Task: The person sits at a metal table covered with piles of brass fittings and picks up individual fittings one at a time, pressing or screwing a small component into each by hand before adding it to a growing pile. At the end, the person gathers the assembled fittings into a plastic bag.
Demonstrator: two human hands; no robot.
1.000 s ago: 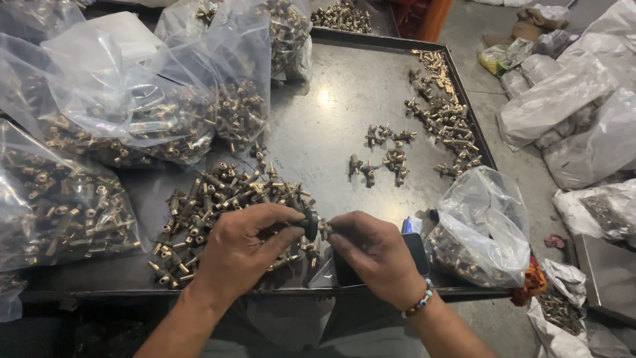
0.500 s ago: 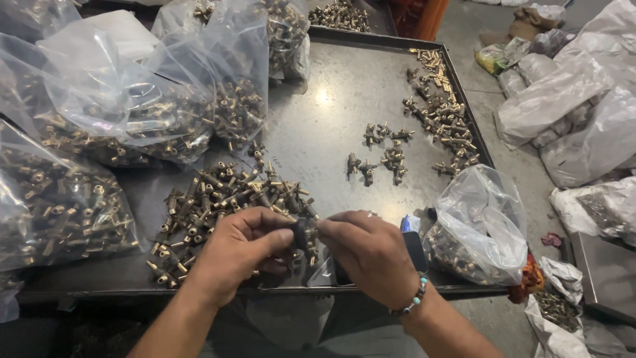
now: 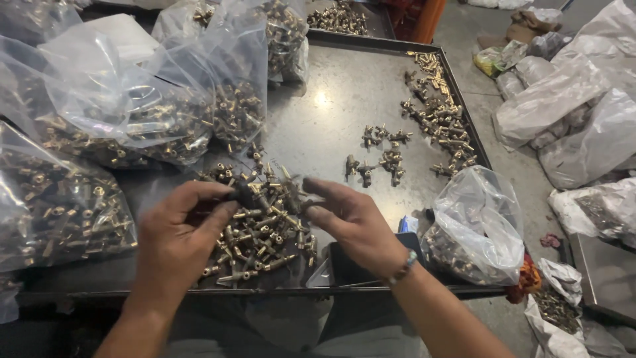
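Both hands meet above the brass fitting pile (image 3: 262,229) at six o'clock. The left hand (image 3: 175,245) pinches one fitting (image 3: 246,194); the right hand (image 3: 351,222) fingers close narrowly on its other end, steadying it. Sorted fittings (image 3: 440,116) lie at one o'clock on the tabletop (image 3: 318,113); bags (image 3: 119,113) at ten.

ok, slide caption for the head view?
Both hands, left and right, pinch a small fitting over a brass fittings pile.

Both hands are raised side by side, palms down, forearms entering from below. Left hand (image 3: 175,238): fingers curled, thumb and fingertips pinched. Right hand (image 3: 351,222): fingers extended leftward, pinched; bracelet on wrist.
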